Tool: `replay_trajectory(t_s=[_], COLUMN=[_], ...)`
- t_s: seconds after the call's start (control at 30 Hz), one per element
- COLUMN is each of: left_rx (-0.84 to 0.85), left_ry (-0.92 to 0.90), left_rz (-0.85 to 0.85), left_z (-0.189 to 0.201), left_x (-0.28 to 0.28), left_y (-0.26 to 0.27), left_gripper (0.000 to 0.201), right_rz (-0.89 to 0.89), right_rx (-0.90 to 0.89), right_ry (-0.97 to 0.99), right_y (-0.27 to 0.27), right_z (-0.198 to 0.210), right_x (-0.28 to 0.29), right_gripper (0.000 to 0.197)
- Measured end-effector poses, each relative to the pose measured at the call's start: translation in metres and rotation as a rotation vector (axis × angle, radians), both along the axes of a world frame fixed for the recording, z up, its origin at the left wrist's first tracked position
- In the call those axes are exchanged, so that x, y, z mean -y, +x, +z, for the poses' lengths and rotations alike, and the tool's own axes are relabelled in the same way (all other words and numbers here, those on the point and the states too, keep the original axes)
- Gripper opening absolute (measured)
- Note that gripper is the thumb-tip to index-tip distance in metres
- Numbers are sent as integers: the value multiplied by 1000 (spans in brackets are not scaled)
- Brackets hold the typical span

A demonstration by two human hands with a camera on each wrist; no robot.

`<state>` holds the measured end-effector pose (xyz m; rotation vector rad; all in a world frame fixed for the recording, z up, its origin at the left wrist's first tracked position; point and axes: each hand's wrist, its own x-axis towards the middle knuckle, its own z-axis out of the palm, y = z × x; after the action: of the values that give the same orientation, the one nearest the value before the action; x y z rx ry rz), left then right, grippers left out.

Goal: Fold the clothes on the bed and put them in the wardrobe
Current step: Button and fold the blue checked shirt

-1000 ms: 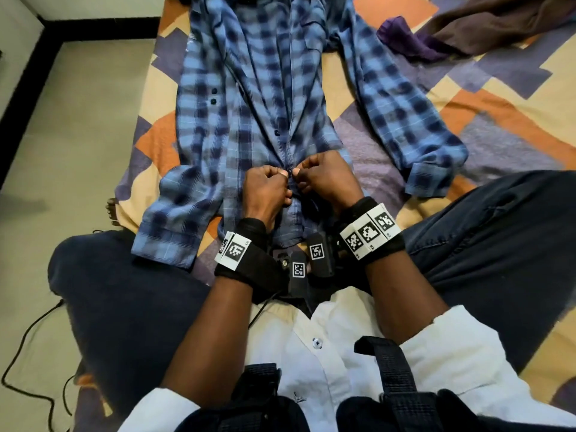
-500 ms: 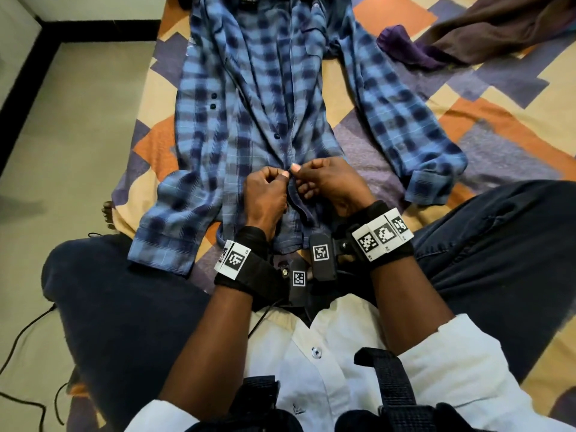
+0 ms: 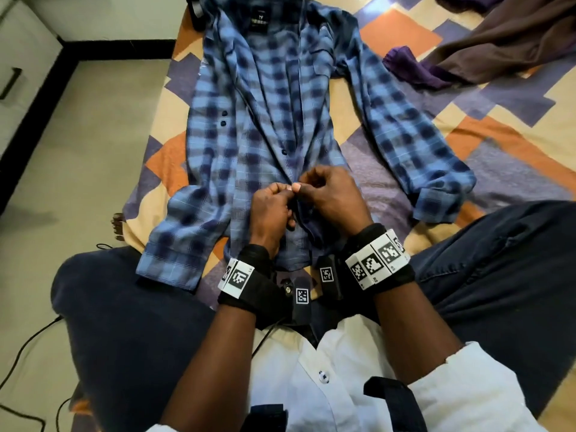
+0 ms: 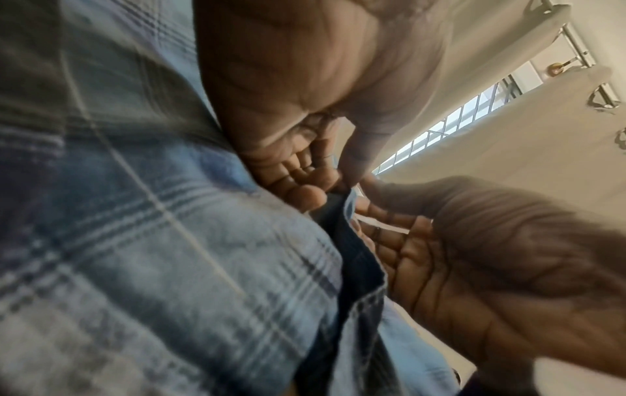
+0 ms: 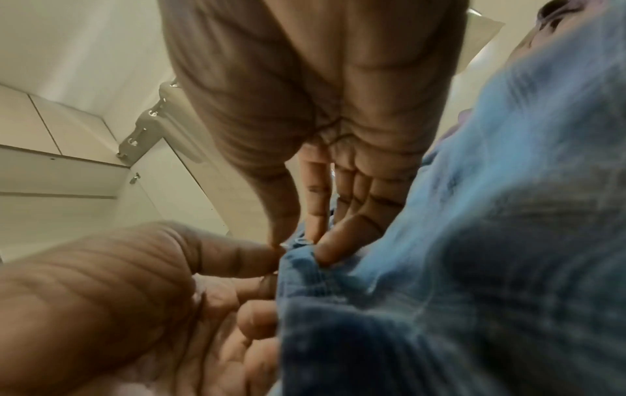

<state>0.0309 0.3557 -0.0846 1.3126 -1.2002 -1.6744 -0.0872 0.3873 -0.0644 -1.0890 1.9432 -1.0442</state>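
A blue plaid shirt [image 3: 265, 120] lies spread face up on the patterned bedsheet [image 3: 514, 145], collar far, sleeves out to both sides. My left hand [image 3: 271, 210] and right hand [image 3: 330, 194] meet at the lower front placket, thumbs touching. Both pinch the shirt's front edges between thumb and curled fingers. In the left wrist view the left hand [image 4: 305, 171] holds the dark placket edge of the shirt [image 4: 152, 241]. In the right wrist view the right hand [image 5: 305, 227] pinches the blue fabric [image 5: 474, 241], with the left hand's thumb [image 5: 220, 257] pressed against it.
A brown garment [image 3: 505, 42] and a purple one [image 3: 408, 70] lie at the bed's far right. My crossed legs in dark trousers [image 3: 124, 322] flank the shirt's hem. Beige floor [image 3: 78, 182] and a cable [image 3: 28, 344] are to the left; white cabinet doors [image 5: 67, 174] stand beyond.
Both hands stay at the lower placket and keep working the fabric, fingers shifting slightly. The head view has tilted, so the shirt's collar label now shows.
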Motion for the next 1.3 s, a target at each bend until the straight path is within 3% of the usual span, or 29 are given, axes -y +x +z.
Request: replay_trajectory(t_s=[0.1, 0.17, 0.27, 0.37, 0.43, 0.5, 0.57, 0.67, 0.83, 1.0, 1.13, 1.3], left_rx=[92, 318, 641, 799, 781, 636, 494, 328, 392, 462, 611, 698], left_ry=[58, 36, 7, -161, -340, -419, -322, -42, -52, -140, -187, -199], left_rz=[-14, -188, -497, -489, -370, -238, -149, -102, -119, -125, -133, -51], left_z=[2, 7, 20, 32, 43, 51, 45, 20, -10, -10, -11, -12], left_x=[1, 3, 8, 19, 30, 44, 61, 74, 71, 63, 61, 53], left_y=[2, 5, 14, 23, 25, 20, 9, -5, 0, 2, -6, -16], left_gripper=[18, 27, 29, 25, 24, 22, 24, 24, 23, 15, 13, 14], right_rz=[83, 197, 360, 396, 327, 205, 142, 216, 323, 274, 180, 245], right_rx=[48, 20, -209, -265, -312, -347, -352, -446, -597, -551, -488, -726], right_ry=[135, 284, 454, 522, 398, 210, 118, 205, 380, 370, 336, 235], right_y=[-1, -4, -6, -8, -11, -13, -11, -5, -4, -14, -18, -11], right_z=[3, 8, 17, 32, 49, 67, 74, 57, 19, 15, 7, 2], right_x=[-3, -7, -11, -10, -4, 12, 35, 62, 57, 54, 54, 48], right_gripper=[15, 17, 14, 18, 15, 13, 9, 7, 28, 11, 7, 35])
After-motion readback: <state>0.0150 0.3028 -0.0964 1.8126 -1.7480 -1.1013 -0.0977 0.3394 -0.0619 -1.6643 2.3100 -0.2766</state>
